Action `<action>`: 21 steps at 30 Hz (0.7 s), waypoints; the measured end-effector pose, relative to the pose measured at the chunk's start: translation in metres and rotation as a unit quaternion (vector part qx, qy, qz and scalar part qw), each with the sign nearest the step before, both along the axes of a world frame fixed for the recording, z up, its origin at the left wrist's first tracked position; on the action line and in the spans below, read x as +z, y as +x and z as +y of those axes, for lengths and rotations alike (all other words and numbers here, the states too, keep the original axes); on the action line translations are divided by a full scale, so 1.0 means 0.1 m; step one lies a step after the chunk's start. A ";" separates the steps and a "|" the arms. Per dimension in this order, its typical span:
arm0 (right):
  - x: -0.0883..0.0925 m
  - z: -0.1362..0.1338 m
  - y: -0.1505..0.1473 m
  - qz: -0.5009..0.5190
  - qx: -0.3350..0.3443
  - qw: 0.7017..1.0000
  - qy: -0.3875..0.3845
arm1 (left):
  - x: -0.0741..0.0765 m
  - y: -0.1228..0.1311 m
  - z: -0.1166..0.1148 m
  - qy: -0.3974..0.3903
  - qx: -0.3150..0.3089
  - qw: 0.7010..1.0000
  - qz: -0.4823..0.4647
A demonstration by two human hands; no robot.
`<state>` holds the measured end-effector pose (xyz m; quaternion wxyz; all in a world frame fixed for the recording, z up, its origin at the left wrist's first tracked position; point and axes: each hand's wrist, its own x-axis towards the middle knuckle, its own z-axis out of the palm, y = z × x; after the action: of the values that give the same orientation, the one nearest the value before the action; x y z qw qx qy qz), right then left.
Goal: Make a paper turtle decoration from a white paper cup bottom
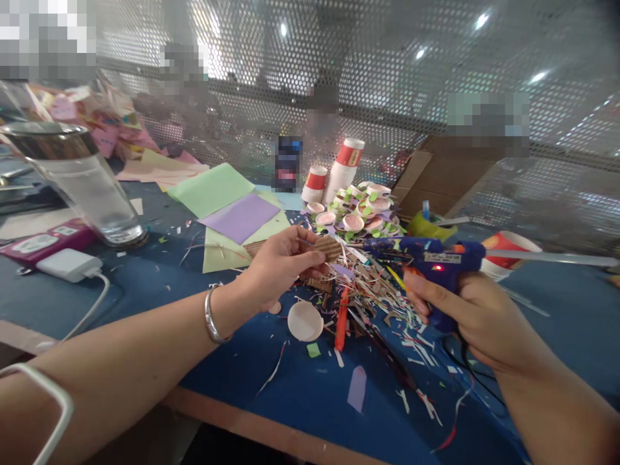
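Note:
Between the thumb and fingers of my left hand (pixel 285 261) is a small round piece of corrugated cardboard (pixel 329 248). My right hand (pixel 465 310) grips a blue glue gun (pixel 450 258) by its handle, fingers at the orange trigger. A red light glows on the gun's side, and a clear glue stick (pixel 547 257) sticks out of its back. The nozzle points left at the cardboard piece; whether they touch I cannot tell. Below my left hand lies a white paper disc (pixel 305 321). An orange-handled tool (pixel 341 320) rests among paper and cardboard scraps (pixel 372 290).
Behind the scraps are a pile of small decorated paper-cup pieces (pixel 353 223) and stacked paper cups (pixel 345 171). Coloured paper sheets (pixel 217 187) lie at the back left. A glass of water (pixel 92 187) and a white charger with cable (pixel 70 263) stand left. A perforated metal partition (pixel 387 77) borders the table.

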<state>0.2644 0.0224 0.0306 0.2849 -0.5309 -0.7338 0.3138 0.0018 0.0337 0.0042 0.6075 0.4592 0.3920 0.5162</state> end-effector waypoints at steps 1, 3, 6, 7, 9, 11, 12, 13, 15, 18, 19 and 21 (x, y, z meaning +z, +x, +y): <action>0.00 0.00 0.00 -0.029 -0.004 0.999 0.016 | 0.00 0.00 0.00 0.001 -0.001 1.000 0.003; 0.01 -0.01 -0.02 -0.071 -0.008 0.996 0.049 | -0.01 0.00 0.01 0.003 -0.001 1.000 0.011; 0.02 -0.03 -0.06 -0.099 -0.005 0.990 0.101 | -0.02 -0.01 0.01 0.012 -0.001 1.000 0.028; 0.02 -0.03 -0.07 -0.106 -0.004 0.988 0.112 | -0.02 -0.01 0.01 0.015 -0.002 0.999 0.033; 0.02 -0.03 -0.08 -0.120 0.003 0.985 0.124 | -0.03 -0.02 0.01 0.021 -0.005 0.999 0.040; 0.01 -0.03 -0.08 -0.129 0.009 0.983 0.131 | -0.03 -0.02 0.01 0.025 -0.007 0.999 0.041; 0.01 -0.03 -0.08 -0.131 0.012 0.982 0.133 | -0.03 -0.02 0.01 0.026 -0.007 0.999 0.039; 0.01 -0.03 -0.08 -0.131 0.015 0.982 0.134 | -0.03 -0.02 0.00 0.027 -0.007 0.999 0.038; 0.01 -0.04 -0.07 -0.130 0.017 0.982 0.136 | -0.03 -0.02 0.00 0.031 -0.008 0.999 0.037; 0.01 -0.04 -0.07 -0.139 0.017 0.980 0.141 | -0.03 -0.02 0.01 0.032 -0.006 0.999 0.035; 0.00 -0.04 -0.06 -0.145 0.017 0.979 0.144 | -0.04 -0.02 0.01 0.032 -0.005 0.999 0.035; -0.01 -0.03 -0.06 -0.147 0.015 0.976 0.160 | -0.04 -0.02 0.01 0.033 -0.005 0.999 0.036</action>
<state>0.2582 0.0192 0.0294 0.2501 -0.5078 -0.8163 0.1153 -0.0003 0.0349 0.0003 0.5800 0.4992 0.3945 0.5088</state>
